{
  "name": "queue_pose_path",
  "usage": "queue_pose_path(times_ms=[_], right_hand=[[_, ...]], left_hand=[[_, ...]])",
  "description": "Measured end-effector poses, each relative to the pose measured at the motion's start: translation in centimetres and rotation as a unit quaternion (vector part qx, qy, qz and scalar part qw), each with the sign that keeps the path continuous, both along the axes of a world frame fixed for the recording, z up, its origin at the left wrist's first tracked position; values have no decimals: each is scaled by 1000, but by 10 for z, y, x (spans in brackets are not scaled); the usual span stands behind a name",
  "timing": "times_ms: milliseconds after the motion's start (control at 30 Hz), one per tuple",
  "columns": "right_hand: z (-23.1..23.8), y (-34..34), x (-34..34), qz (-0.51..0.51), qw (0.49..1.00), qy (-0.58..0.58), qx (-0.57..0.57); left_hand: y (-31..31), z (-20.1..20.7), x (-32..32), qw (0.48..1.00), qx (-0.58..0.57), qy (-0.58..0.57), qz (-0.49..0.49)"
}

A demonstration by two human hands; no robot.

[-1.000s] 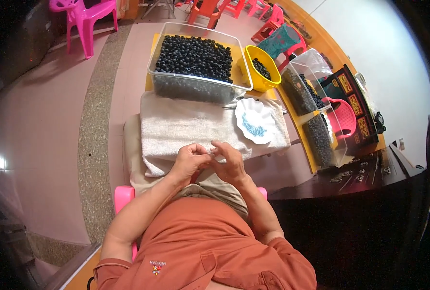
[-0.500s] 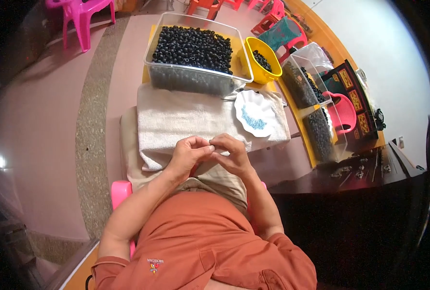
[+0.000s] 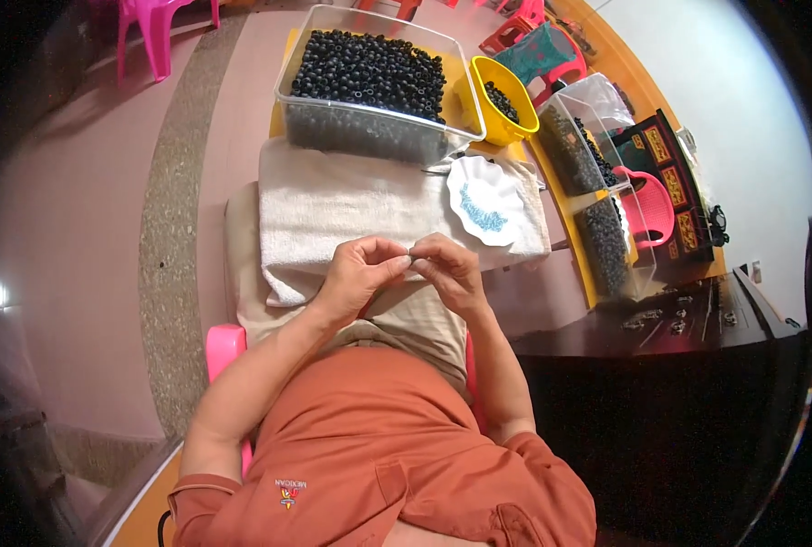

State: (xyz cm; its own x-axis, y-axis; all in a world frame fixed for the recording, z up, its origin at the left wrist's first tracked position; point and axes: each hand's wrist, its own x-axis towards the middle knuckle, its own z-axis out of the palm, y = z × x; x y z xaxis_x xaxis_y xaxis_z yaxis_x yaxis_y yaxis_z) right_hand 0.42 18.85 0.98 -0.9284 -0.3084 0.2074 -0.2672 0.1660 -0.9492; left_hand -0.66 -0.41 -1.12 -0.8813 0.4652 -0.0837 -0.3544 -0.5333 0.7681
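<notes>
Above my lap, my left hand (image 3: pixel 360 273) and my right hand (image 3: pixel 454 273) meet fingertip to fingertip. Both are closed in a pinch. A tiny dark spot shows between the fingertips, too small to name. Just beyond them lies a folded cream towel (image 3: pixel 342 205). On its right part rests a white scalloped dish (image 3: pixel 479 175) holding a patch of small light-blue tube-like pieces (image 3: pixel 484 219). Behind the towel stands a clear plastic bin (image 3: pixel 378 137), filled with black bead-like pieces (image 3: pixel 365 77).
Right of the bin is a yellow basket (image 3: pixel 520 130) with more black pieces. Clear containers (image 3: pixel 606 251) of dark pieces stand farther right, near a pink chair (image 3: pixel 647 210). A dark tabletop (image 3: pixel 625 342) with small metal parts is at my right. Another pink chair (image 3: pixel 150 36) stands far left.
My joined hands sit slightly farther right and higher in the picture, still pinching. The bin, dish and towel appear higher, as the view has shifted a little.
</notes>
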Motion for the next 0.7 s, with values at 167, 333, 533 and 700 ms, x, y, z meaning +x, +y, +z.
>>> queue_pose_path(times_ms=[167, 333, 533, 700], right_hand=[[1, -3, 1, -18, 1000, -6, 18], [-5, -3, 1, -32, 998, -53, -7], [3, -15, 7, -85, 980, 121, 134], [-3, -7, 7, -61, 998, -13, 2]], left_hand=[[1, -4, -1, 999, -23, 44, 21], [4, -6, 0, 992, -62, 92, 52], [2, -7, 0, 987, -84, 111, 76], [1, -4, 0, 987, -93, 117, 57]])
